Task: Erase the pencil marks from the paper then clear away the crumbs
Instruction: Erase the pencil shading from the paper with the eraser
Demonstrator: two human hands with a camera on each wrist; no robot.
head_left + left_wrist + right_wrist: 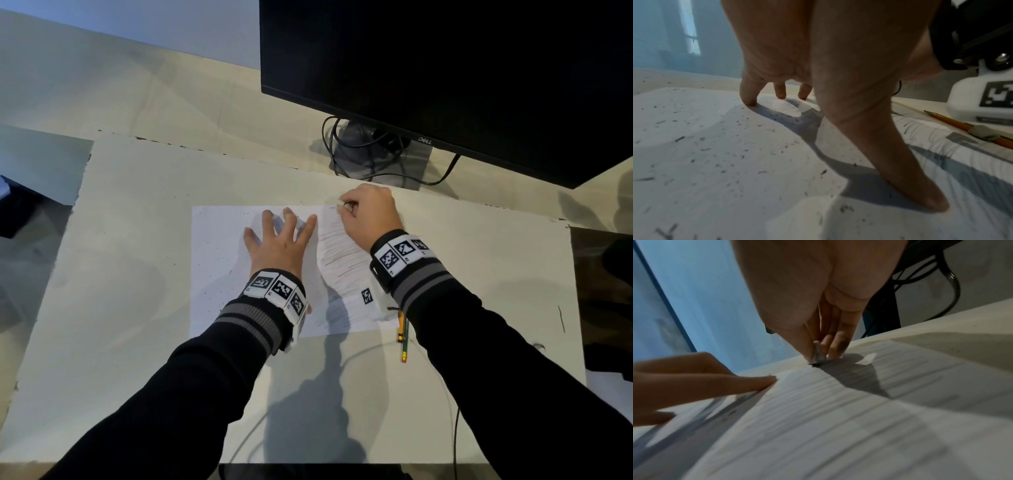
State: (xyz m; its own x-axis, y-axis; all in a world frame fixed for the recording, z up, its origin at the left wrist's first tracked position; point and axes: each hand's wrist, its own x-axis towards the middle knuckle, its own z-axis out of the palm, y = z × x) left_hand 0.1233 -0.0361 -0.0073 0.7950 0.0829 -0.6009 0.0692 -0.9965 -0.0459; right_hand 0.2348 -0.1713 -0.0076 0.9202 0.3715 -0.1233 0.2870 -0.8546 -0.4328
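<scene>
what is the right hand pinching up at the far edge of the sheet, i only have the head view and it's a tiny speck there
Observer: From the right wrist view, the right hand pinches a small grey eraser, its tip down on the paper at the far edge.
Operator: is the left hand flat on the sheet
Observer: No. The left wrist view shows the left hand arched, with only its fingertips and thumb pressing the sheet.
Operator: crumbs near it?
Observer: Yes, dark crumbs lie thickly scattered under and around that hand.
Operator: anything on the pencil
Observer: The pencil carries a pale grip sleeve partway along its shaft.
</scene>
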